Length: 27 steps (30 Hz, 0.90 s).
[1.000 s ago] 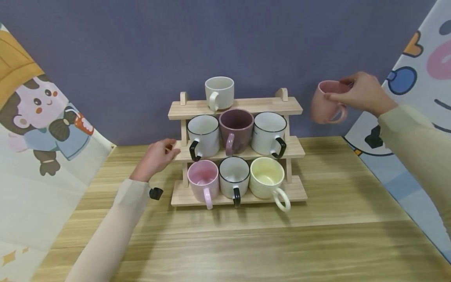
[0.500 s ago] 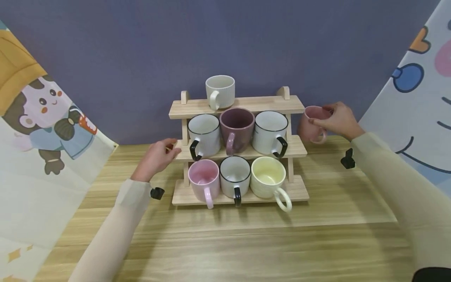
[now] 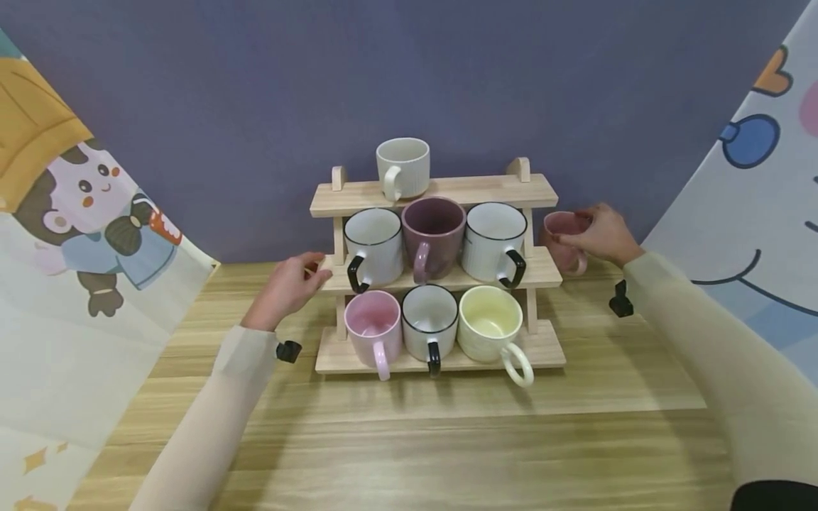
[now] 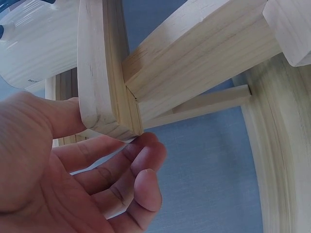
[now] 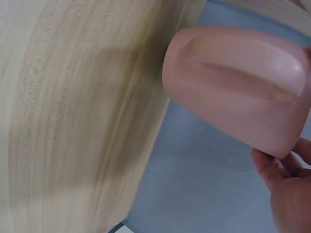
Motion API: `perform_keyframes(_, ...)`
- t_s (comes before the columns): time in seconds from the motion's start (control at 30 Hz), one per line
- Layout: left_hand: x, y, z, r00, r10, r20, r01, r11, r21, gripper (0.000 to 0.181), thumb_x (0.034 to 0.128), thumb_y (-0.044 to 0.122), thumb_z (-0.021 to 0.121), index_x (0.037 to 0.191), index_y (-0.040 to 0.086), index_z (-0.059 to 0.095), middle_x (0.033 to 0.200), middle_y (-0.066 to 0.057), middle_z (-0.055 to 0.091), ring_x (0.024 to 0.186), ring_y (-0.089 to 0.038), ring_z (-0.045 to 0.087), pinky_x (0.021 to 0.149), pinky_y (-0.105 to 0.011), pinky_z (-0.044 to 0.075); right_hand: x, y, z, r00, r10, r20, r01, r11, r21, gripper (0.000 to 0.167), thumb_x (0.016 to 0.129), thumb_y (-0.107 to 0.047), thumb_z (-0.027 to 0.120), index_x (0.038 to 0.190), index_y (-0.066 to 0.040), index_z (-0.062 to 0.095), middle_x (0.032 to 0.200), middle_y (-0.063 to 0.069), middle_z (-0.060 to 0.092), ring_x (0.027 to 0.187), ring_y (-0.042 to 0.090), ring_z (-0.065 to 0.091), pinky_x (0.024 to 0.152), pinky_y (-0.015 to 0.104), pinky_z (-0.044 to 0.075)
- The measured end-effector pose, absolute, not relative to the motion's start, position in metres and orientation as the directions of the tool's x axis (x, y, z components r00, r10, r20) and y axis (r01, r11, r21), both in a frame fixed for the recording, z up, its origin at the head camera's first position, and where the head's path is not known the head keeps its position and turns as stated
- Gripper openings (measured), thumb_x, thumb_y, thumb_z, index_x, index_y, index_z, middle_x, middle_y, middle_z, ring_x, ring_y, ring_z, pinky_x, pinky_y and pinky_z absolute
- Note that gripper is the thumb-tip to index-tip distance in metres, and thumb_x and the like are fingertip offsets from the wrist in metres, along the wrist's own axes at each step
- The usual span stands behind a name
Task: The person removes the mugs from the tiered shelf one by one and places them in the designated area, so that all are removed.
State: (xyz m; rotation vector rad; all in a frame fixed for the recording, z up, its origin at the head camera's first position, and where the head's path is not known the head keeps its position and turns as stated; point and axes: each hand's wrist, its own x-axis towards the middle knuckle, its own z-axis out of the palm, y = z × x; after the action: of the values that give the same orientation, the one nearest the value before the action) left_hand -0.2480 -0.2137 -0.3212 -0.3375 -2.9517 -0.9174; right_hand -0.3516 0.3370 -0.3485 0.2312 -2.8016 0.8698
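Observation:
My right hand (image 3: 603, 234) grips a salmon-pink mug (image 3: 559, 248) by its rim, just right of the wooden rack's middle shelf. The right wrist view has the mug (image 5: 233, 87) side-on with its handle toward the camera; its base is close to the tabletop, and whether they touch I cannot tell. With thumb and fingers, my left hand (image 3: 286, 287) holds the left end of the three-tier wooden rack's (image 3: 441, 365) middle shelf. In the left wrist view the thumb lies on one side of the shelf end (image 4: 109, 97) and fingers curl beneath it.
A white mug (image 3: 403, 170) stands on the top shelf. The middle shelf carries two black-rimmed white mugs around a purple mug (image 3: 434, 238). Below are a pink mug (image 3: 373, 330), a black-rimmed white mug (image 3: 430, 326) and a yellow mug (image 3: 491, 323). A blue-grey cloth (image 3: 434, 71) hangs behind.
My right hand has brought the salmon-pink mug down and left, from the air to low beside the rack's right side. My left hand keeps its place on the shelf end.

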Motion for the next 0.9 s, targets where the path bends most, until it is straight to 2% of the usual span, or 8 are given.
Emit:
perform_keyframes(0.17,-0.248,-0.213,-0.321,-0.977,0.192,0.089,0.208,0.802,0.559,0.049,0.0972,0.024,0.055,0.135,-0.005,0.045,0.112,-0.02,0.059,0.091,-0.029,0.06,0.073,-0.039,0.051,-0.357,0.336,-0.357,-0.974,-0.104,0.199,-0.199,0.812,-0.548,0.087,0.076,-0.044,0.076,0.127,0.017,0.043,0.116,0.031,0.045,0.101,0.042,0.047,0.083,0.055,0.041)
perform_keyframes(0.37,-0.248,-0.212,-0.322,-0.977,0.196,0.086,0.21,0.804,0.557,0.049,0.0973,0.024,0.055,0.135,-0.004,0.045,0.111,-0.019,0.059,0.091,-0.029,0.06,0.074,-0.039,0.051,-0.357,0.332,-0.362,-0.974,-0.113,0.194,-0.205,0.803,-0.56,0.078,0.076,-0.036,0.077,0.125,0.016,0.046,0.116,0.033,0.049,0.103,0.042,0.049,0.084,0.055,0.041)
perform_keyframes(0.7,-0.248,-0.212,-0.322,-0.979,0.187,0.083,0.201,0.801,0.565,0.05,0.097,0.026,0.055,0.136,-0.003,0.044,0.112,-0.018,0.059,0.091,-0.028,0.06,0.073,-0.038,0.051,-0.36,0.327,-0.364,-0.976,-0.123,0.179,-0.205,0.792,-0.575,0.075,0.076,-0.032,0.076,0.125,0.016,0.046,0.12,0.033,0.047,0.107,0.044,0.047,0.087,0.056,0.04)
perform_keyframes(0.8,-0.248,-0.213,-0.322,-0.979,0.184,0.083,0.199,0.798,0.568,0.05,0.0974,0.026,0.054,0.136,-0.004,0.044,0.112,-0.018,0.059,0.092,-0.029,0.059,0.075,-0.039,0.051,-0.362,0.327,-0.365,-0.977,-0.133,0.164,-0.204,0.789,-0.579,0.078,0.077,-0.034,0.076,0.128,0.015,0.045,0.123,0.033,0.047,0.109,0.044,0.047,0.088,0.057,0.039)
perform_keyframes(0.9,-0.248,-0.213,-0.323,-0.979,0.185,0.087,0.202,0.795,0.572,0.05,0.0976,0.025,0.054,0.136,-0.004,0.043,0.112,-0.019,0.058,0.092,-0.029,0.059,0.075,-0.039,0.051,-0.358,0.328,-0.364,-0.984,-0.131,0.121,-0.177,0.796,-0.579,0.088,0.078,-0.043,0.075,0.134,0.013,0.039,0.129,0.033,0.044,0.115,0.046,0.044,0.092,0.058,0.037)
